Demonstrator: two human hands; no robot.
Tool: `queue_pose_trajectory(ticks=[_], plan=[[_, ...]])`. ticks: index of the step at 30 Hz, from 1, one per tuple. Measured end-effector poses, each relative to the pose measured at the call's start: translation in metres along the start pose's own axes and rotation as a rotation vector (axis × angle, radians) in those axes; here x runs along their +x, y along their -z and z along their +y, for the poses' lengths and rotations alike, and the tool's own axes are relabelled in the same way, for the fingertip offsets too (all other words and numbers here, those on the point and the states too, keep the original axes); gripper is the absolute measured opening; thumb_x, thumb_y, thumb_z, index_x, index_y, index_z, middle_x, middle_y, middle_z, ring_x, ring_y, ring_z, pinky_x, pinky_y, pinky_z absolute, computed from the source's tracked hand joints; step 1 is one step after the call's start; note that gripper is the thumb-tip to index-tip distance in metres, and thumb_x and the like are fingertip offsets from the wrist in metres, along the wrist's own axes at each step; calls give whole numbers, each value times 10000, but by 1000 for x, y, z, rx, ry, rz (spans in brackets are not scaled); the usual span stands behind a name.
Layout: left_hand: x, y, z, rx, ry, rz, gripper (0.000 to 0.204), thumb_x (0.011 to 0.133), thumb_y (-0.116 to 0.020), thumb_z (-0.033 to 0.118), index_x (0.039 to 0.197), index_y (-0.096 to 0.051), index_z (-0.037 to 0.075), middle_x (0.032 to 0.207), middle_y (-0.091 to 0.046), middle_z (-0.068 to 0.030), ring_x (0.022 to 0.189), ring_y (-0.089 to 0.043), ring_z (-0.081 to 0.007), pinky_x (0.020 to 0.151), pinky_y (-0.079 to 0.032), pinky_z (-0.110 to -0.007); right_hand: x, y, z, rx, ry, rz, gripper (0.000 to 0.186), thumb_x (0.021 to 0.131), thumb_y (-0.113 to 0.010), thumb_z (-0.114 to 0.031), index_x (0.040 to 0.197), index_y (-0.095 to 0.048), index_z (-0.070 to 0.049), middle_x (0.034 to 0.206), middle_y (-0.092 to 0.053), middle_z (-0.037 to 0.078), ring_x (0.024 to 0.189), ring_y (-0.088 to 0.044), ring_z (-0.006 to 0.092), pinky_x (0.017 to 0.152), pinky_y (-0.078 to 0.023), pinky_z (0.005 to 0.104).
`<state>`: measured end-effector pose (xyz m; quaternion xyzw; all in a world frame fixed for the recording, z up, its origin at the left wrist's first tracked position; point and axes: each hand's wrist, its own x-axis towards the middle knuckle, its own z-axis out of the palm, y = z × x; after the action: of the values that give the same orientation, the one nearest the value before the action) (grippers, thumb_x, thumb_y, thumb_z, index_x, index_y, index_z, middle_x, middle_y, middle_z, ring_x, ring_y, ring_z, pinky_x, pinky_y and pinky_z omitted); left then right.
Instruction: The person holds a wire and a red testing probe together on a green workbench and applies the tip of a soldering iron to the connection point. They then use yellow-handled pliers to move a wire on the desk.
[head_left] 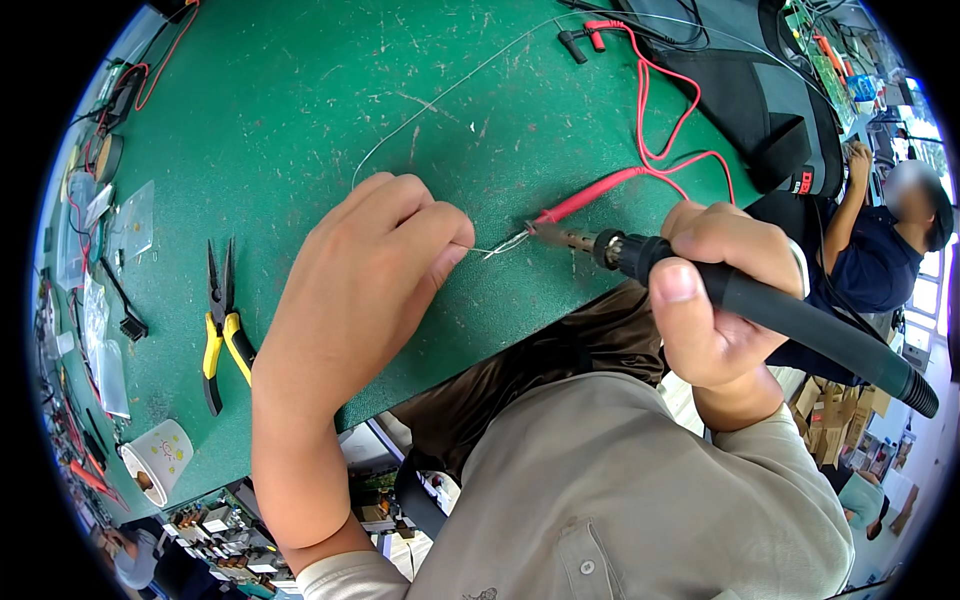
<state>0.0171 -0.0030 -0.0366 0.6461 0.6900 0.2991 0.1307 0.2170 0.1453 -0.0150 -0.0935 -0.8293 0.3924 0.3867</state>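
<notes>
My left hand pinches thin solder wire between thumb and fingertips. The short end points at the bare metal tip of a red test probe lying on the green bench. Silvery strands of wire lie at that tip. In my right hand is a soldering iron with a black handle, gripped like a pen. Its darkened tip reaches the end of the probe; whether they touch I cannot tell. Beyond my left hand, a long thin strand curves away across the bench.
Long-nose pliers with yellow-black handles lie left of my forearm. A paper cup lies tipped at the bench's left edge, near plastic bags. Red and black probe plugs and a grey-black bag sit far right. Another person sits at right.
</notes>
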Motion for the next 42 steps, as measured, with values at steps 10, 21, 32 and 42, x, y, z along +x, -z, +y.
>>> queue_pose_trajectory(ticks=[10, 21, 32, 42], plan=[[0, 0, -1, -13, 22, 15, 87, 819, -658, 34, 888, -607, 46, 830, -515, -97, 779, -534, -284, 661, -443, -376, 1, -3, 0, -21, -34, 46, 179, 794, -762, -86, 792, -593, -27, 664, -586, 50, 515, -491, 113, 447, -386, 255], [1, -2, -1, 14, 5, 10, 90, 820, -660, 39, 891, -606, 50, 835, -520, -102, 786, -545, -295, 662, -450, -385, 0, -6, 1, 17, -47, 25, 166, 790, -759, -48, 800, -596, -15, 683, -587, 50, 518, -495, 105, 443, -384, 247], [1, -1, -1, 29, 1, 9, 89, 823, -658, 41, 894, -606, 54, 831, -516, -103, 787, -542, -298, 661, -449, -387, 2, -4, -2, -10, -36, 34, 168, 797, -761, -58, 799, -596, -26, 665, -578, 44, 502, -489, 98, 430, -374, 243], [0, -2, -3, 25, -4, 9, 88, 825, -656, 46, 893, -601, 58, 827, -508, -103, 789, -532, -301, 663, -445, -392, 3, -5, -3, -19, -44, 31, 167, 796, -760, -53, 791, -596, -21, 662, -576, 39, 494, -485, 93, 421, -368, 244]])
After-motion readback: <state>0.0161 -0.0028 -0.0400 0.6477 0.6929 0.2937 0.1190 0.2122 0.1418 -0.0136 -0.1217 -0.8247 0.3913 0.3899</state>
